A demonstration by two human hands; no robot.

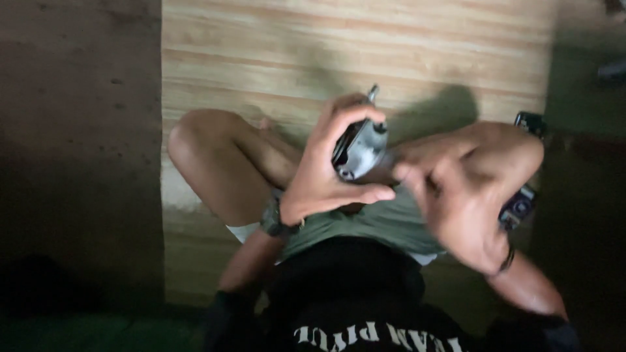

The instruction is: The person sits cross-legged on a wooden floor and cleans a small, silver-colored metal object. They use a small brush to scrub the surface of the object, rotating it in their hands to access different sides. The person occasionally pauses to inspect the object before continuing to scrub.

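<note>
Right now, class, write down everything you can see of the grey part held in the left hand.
The grey part looks like a rounded metal or plastic housing with a dark opening on one side and a thin stem poking up from its top. It is tilted, held above the person's lap over the wooden floor. The left hand wraps it, fingers over the top and thumb beneath. The right hand, blurred, is close beside it; whether it touches is unclear.

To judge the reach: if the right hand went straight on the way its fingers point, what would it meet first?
Probably the grey metal part held in the left hand; the right hand is blurred, so depth is uncertain.
</note>
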